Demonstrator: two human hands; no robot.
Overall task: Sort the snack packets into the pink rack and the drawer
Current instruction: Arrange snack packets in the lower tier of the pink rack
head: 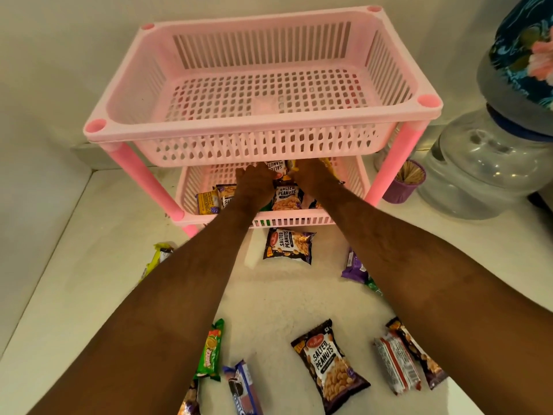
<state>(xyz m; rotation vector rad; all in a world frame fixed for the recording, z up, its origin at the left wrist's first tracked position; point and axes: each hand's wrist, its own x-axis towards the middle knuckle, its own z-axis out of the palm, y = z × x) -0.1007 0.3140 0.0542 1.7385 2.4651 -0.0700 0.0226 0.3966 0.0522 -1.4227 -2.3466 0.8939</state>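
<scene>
The pink rack [98, 127] stands on the white counter, its top basket bare. Its lower basket [299, 221] holds several packets, among them a salted peanuts packet [286, 197] and a yellow packet [206, 202]. My left hand [254, 182] and my right hand [311, 176] both reach into the lower basket. Another peanuts packet [276, 168] stands between them. The top basket's front wall hides my fingertips, so I cannot tell what either hand holds. More packets lie loose on the counter: peanuts [288, 245], peanuts [327, 363], green biscuits [211, 351], Oreo [242, 387].
A purple packet [354, 269] lies under my right forearm and a yellow-green one [158, 256] lies left of my left forearm. A white-red packet [396, 365] lies front right. A purple toothpick cup [404, 187] and a big water jar [484, 169] stand right of the rack. Walls close the left and back.
</scene>
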